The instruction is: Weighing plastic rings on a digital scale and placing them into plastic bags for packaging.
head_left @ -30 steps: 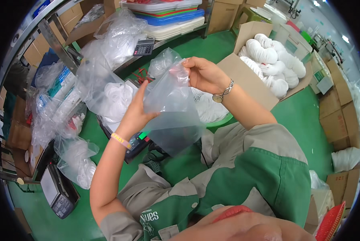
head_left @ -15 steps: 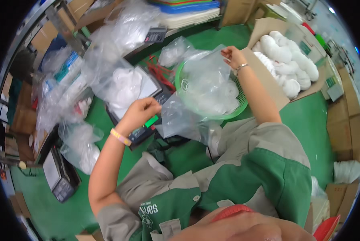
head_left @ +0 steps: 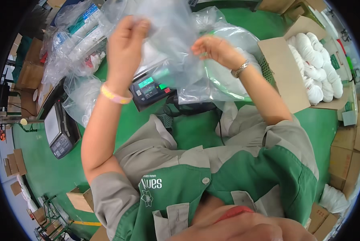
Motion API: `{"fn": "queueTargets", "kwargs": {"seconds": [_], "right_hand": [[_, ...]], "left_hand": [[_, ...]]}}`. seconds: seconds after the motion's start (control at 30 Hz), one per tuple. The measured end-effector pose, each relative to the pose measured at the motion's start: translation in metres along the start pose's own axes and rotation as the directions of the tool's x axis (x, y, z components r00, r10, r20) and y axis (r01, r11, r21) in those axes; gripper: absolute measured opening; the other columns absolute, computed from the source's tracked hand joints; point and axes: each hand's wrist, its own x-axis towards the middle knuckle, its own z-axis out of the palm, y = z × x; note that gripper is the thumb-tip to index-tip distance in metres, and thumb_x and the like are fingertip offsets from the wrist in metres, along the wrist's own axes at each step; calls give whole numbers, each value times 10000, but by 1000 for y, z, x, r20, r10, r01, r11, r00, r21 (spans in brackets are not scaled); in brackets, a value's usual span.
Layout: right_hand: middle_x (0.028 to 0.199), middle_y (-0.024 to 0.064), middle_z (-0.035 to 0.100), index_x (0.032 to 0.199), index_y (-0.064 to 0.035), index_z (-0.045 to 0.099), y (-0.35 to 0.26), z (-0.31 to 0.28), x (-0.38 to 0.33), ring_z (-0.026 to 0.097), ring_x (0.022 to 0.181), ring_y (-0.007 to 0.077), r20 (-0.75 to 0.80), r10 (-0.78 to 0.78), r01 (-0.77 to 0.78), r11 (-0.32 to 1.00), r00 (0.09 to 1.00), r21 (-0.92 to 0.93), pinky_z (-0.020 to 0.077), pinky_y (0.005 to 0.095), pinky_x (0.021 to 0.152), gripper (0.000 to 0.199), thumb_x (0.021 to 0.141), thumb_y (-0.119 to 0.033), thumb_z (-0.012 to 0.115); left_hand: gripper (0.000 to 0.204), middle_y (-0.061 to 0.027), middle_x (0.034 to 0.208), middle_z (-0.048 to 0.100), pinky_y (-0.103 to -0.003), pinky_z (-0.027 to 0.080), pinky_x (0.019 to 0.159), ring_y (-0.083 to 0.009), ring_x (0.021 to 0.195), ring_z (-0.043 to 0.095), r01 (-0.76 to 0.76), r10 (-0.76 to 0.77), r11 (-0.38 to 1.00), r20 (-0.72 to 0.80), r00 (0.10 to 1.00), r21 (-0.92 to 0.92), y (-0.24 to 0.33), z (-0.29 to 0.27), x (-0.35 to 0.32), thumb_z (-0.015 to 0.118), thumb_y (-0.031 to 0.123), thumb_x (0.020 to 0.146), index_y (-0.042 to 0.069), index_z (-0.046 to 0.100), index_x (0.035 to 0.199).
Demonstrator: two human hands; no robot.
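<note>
1. Two hands flank a translucent bag (head_left: 174, 24); the left hand (head_left: 125, 44), nearer, pinches its left side, thumb against fingers.
2. Right hand (head_left: 218, 50): fingers half-curled at bag's right edge; grip cannot be told.
3. Bag's long axis: roughly away from body, blurred.
4. Bag overlaps scale (head_left: 148, 94); loose film covers green basket (head_left: 267, 72). Carton (head_left: 286, 76) of white skeins (head_left: 314, 52) stands right.
</note>
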Motion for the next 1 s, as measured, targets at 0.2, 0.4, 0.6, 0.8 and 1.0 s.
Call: {"fn": "queueTargets", "kwargs": {"seconds": [0.2,0.4,0.6,0.8,1.0], "right_hand": [[1014,132,609,1159,-176,533,152,-46,-61,579,931,291,-284,173,-288,-5,943,-958,460,376,790,374,788,-219,556],[908,131,631,972,-117,622,118,-131,-46,603,817,306,-276,-331,-252,113,902,-961,475,370,732,262,750,-70,492],[1048,158,587,1102,-107,565,45,-154,-38,563,977,278,-520,-456,-561,53,722,-826,441,356,843,358,746,-133,586],[884,69,632,867,-1,614,-31,50,-1,577,824,125,-100,-121,86,951,988,-298,453,262,741,249,892,-206,475],[574,-27,460,745,-16,588,-26,122,19,388,540,58,-63,-218,164,869,974,-467,346,238,482,268,816,-274,601]], "left_hand": [[215,71,725,503,-166,326,556,-8,646,402,169,-166,984,-53,985,62,33,-52,1,545,220,884,12,577,841],[139,32,696,514,-187,330,515,-21,612,414,234,-292,930,184,939,282,39,-68,-4,584,144,814,9,551,823],[196,64,584,466,-178,278,435,-6,508,359,292,-367,900,201,908,325,23,-52,4,546,218,860,64,549,739],[283,35,613,555,-179,332,442,-20,497,443,435,-490,869,297,819,234,7,-52,-1,488,272,896,54,590,749],[280,10,689,588,-204,441,567,-64,639,560,482,-523,847,524,672,226,20,-27,-10,477,283,902,36,587,828]]}}
